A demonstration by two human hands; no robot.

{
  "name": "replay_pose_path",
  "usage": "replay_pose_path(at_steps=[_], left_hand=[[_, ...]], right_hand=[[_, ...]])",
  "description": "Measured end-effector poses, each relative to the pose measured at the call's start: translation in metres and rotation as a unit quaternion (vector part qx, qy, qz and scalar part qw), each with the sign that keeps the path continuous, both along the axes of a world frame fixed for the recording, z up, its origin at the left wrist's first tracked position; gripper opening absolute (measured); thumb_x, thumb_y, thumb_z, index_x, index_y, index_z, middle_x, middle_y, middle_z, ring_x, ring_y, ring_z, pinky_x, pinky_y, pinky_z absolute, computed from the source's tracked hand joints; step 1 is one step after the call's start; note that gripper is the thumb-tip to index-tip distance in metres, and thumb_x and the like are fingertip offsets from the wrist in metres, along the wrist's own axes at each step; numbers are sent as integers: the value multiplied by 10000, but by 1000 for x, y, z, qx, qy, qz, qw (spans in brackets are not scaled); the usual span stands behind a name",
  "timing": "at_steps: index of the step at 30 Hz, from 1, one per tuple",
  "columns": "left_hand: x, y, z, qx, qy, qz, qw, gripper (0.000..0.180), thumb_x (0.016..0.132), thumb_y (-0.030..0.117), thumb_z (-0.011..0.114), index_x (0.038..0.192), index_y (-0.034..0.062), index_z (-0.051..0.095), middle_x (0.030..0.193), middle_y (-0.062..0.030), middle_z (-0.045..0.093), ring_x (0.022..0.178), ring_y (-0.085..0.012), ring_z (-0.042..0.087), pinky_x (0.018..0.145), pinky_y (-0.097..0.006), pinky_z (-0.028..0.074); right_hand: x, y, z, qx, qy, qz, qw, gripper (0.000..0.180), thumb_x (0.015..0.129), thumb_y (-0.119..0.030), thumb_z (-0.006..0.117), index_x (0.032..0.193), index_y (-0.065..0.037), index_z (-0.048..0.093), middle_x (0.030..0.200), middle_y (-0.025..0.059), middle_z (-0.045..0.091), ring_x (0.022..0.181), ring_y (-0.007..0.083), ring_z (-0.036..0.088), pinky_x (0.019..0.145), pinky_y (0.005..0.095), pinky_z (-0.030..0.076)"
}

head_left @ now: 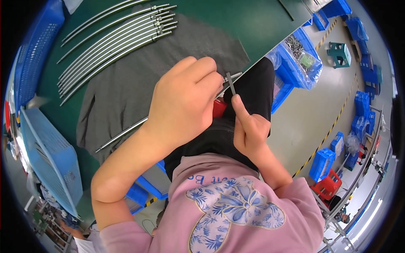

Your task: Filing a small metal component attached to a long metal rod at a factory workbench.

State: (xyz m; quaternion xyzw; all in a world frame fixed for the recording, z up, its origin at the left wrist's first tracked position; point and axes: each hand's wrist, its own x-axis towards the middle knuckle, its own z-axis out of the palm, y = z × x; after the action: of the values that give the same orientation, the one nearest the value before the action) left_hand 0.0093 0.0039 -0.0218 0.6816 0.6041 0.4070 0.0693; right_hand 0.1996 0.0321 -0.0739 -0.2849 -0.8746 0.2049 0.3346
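My left hand [184, 98] is closed around a slender shiny metal rod [122, 134]. The rod lies slantwise over a dark grey cloth [105, 111], and its far end [234, 76] sticks out past my fingers near the table edge. Between the fingers and thumb of my right hand [252, 133] is a thin flat grey strip, like a small file [230, 83]. Its upper part crosses the rod near that end; whether it touches cannot be made out. Further up the table lie several similar curved rods [157, 29] with fittings at their right ends, some on the cloth.
A light blue basket [55, 156] and a darker blue crate [40, 55] stand left. Past the table's right edge is a blue bin [301, 63] of small metal parts. A green stool [339, 55], a red chair [328, 185] and blue boxes [322, 164] stand on the floor.
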Motion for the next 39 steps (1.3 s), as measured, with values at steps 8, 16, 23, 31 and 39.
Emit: replay_pose_path(at_steps=[8, 16, 23, 31, 39], left_hand=[[-2, 1, 1, -2, 11, -2, 1000, 113, 655, -19, 629, 684, 29, 532, 730, -72, 485, 657, -270, 496, 563, -372, 429], [0, -1, 2, -16, 9, -5, 1000, 118, 649, -20, 633, 686, 34, 534, 727, -73, 486, 652, -271, 494, 568, -368, 432], [-4, 2, 3, -2, 17, -2, 1000, 117, 662, -23, 642, 699, 30, 543, 725, -68, 490, 656, -265, 502, 567, -371, 431], [-8, 1, 2, 13, 24, -7, 1000, 133, 644, -34, 661, 715, 30, 567, 733, -65, 508, 659, -260, 518, 571, -355, 436], [-5, -1, 1, 23, 10, 3, 1000, 125, 652, -24, 665, 731, 30, 586, 737, -66, 525, 654, -259, 540, 566, -347, 444]], right_hand=[[-6, 2, 5, 15, -6, -1, 1000, 571, 670, 61, 553, 1227, -49, 614, 518, 23, 453, 386, 160, 419, 399, 289, 329], [-16, 5, 7, 32, 15, 0, 999, 563, 652, 51, 556, 1205, -30, 625, 526, 37, 478, 378, 178, 423, 403, 298, 341], [-12, -2, -6, 20, 17, -18, 999, 582, 674, 57, 551, 1241, -56, 606, 514, 27, 447, 384, 168, 410, 405, 291, 332], [-7, -7, -19, 34, 28, 4, 999, 555, 667, 70, 539, 1212, -3, 612, 514, 25, 466, 369, 168, 394, 401, 284, 325], [-6, -8, -26, 36, 54, 5, 998, 567, 662, 72, 554, 1222, -2, 605, 490, 17, 407, 364, 157, 369, 390, 289, 281]])
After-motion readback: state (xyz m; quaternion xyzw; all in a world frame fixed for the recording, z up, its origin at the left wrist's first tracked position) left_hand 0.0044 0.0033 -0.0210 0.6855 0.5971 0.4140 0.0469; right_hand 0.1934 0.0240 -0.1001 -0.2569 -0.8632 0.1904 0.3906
